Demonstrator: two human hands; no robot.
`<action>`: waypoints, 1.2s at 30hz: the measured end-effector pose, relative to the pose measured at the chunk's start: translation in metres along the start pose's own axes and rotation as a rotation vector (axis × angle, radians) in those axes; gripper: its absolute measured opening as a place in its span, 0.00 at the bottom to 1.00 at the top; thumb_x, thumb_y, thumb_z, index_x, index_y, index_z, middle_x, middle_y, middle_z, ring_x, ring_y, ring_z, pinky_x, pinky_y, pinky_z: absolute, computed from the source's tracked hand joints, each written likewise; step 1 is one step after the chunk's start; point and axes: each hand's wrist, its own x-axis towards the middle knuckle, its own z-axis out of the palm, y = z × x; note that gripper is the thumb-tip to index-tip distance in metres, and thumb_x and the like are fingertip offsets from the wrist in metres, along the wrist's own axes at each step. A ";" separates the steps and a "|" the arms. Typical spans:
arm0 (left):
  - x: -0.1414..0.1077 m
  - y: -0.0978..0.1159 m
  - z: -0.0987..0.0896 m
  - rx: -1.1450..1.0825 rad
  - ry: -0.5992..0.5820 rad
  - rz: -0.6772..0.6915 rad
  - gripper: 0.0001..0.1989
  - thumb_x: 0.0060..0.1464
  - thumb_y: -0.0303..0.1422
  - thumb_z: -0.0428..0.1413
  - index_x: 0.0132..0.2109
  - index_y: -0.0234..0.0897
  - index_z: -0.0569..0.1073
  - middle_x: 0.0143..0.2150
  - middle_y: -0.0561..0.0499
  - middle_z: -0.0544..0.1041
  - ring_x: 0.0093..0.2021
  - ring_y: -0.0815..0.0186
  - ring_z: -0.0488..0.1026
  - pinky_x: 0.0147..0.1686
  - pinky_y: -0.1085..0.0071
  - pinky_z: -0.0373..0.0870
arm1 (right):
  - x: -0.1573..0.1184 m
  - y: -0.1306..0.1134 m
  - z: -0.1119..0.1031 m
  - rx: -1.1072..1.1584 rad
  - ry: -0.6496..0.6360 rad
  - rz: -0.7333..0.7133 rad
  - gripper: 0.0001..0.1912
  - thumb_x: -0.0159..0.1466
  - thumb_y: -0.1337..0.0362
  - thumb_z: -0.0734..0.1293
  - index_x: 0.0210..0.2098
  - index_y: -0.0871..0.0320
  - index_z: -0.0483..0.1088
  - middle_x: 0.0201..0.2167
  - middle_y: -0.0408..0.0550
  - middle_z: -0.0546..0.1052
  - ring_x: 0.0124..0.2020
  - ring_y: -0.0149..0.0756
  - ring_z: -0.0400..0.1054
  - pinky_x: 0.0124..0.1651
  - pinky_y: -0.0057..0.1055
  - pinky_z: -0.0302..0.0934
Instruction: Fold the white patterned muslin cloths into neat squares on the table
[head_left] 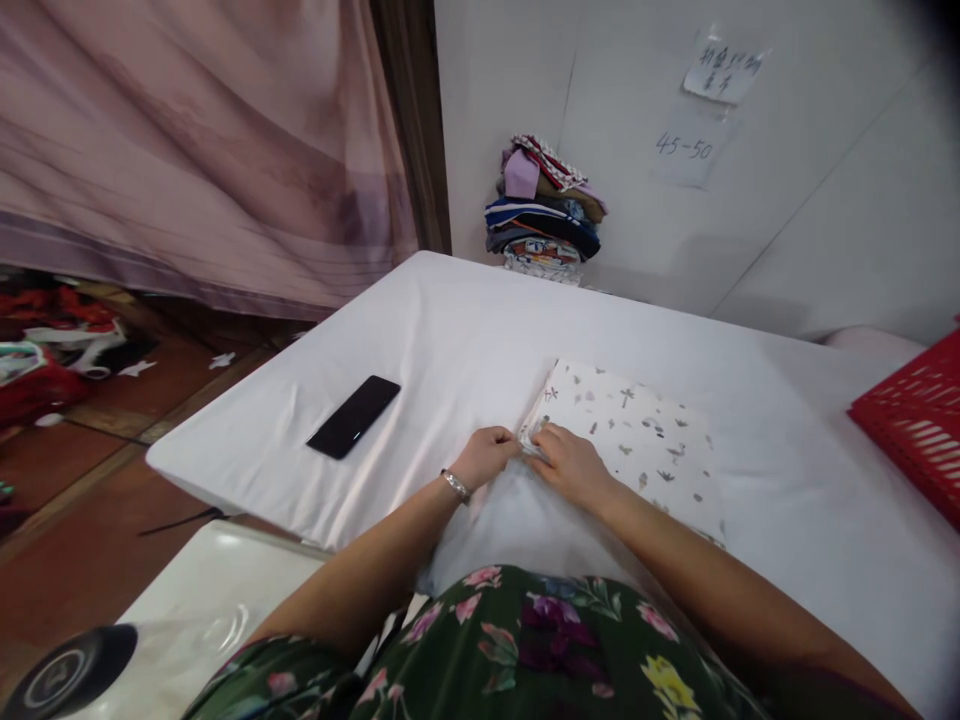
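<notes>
A clear plastic bag (525, 520) hangs over the near edge of the table, between my forearms and in front of my body. My left hand (484, 457), with a silver bracelet at the wrist, pinches the bag's edge. Close against it, my right hand (574, 465) also has its fingers closed on the bag. Under and beyond my right hand lies a folded white cloth (630, 415) printed with small grey and brown plant shapes. Whether the bag's edge touches the cloth's left corner is hidden by my fingers.
The table (465, 320) has a white cover. A black phone (355, 417) lies left of my hands. At the right edge stands a red plastic basket (919, 430). Folded clothes (546, 215) are stacked by the wall. A pale surface (225, 575) carries a dark round object (71, 670) at lower left.
</notes>
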 end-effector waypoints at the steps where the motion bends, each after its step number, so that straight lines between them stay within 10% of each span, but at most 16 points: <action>1: 0.000 0.001 -0.001 -0.018 -0.022 -0.016 0.07 0.43 0.34 0.52 0.24 0.35 0.68 0.14 0.59 0.62 0.17 0.74 0.57 0.19 0.76 0.53 | 0.000 -0.001 0.001 -0.020 -0.003 0.003 0.08 0.62 0.60 0.60 0.37 0.57 0.65 0.37 0.47 0.68 0.39 0.35 0.62 0.36 0.28 0.53; 13: 0.011 -0.001 0.000 0.214 0.027 0.063 0.20 0.46 0.48 0.50 0.20 0.37 0.63 0.12 0.58 0.61 0.17 0.71 0.59 0.22 0.74 0.55 | -0.010 -0.006 0.010 0.021 0.144 -0.091 0.09 0.62 0.67 0.59 0.40 0.59 0.67 0.36 0.51 0.70 0.39 0.38 0.61 0.42 0.34 0.57; 20: 0.012 0.002 -0.003 0.344 0.023 0.047 0.20 0.48 0.49 0.49 0.20 0.38 0.64 0.13 0.57 0.62 0.18 0.69 0.61 0.23 0.73 0.56 | -0.074 0.017 -0.008 0.211 0.352 -0.149 0.12 0.62 0.69 0.58 0.43 0.57 0.67 0.42 0.51 0.72 0.46 0.35 0.63 0.49 0.35 0.57; 28: 0.013 0.002 -0.002 0.504 0.069 0.086 0.19 0.49 0.48 0.48 0.21 0.38 0.65 0.14 0.57 0.63 0.19 0.69 0.61 0.22 0.73 0.55 | -0.190 0.078 -0.021 0.433 0.803 0.785 0.09 0.58 0.61 0.62 0.36 0.57 0.70 0.38 0.50 0.74 0.39 0.38 0.68 0.40 0.36 0.64; 32: 0.012 0.003 -0.001 0.522 0.095 0.091 0.19 0.49 0.47 0.48 0.21 0.38 0.66 0.14 0.57 0.64 0.19 0.69 0.61 0.21 0.74 0.55 | -0.207 0.086 -0.023 0.977 0.693 1.054 0.13 0.56 0.54 0.64 0.30 0.59 0.68 0.29 0.49 0.75 0.25 0.32 0.68 0.23 0.27 0.61; 36: 0.010 0.003 0.001 0.528 0.119 0.098 0.19 0.49 0.47 0.49 0.21 0.38 0.66 0.14 0.56 0.65 0.19 0.69 0.61 0.22 0.73 0.55 | -0.196 0.086 -0.027 1.058 0.489 1.069 0.18 0.54 0.49 0.65 0.22 0.60 0.65 0.19 0.45 0.71 0.16 0.26 0.62 0.16 0.23 0.54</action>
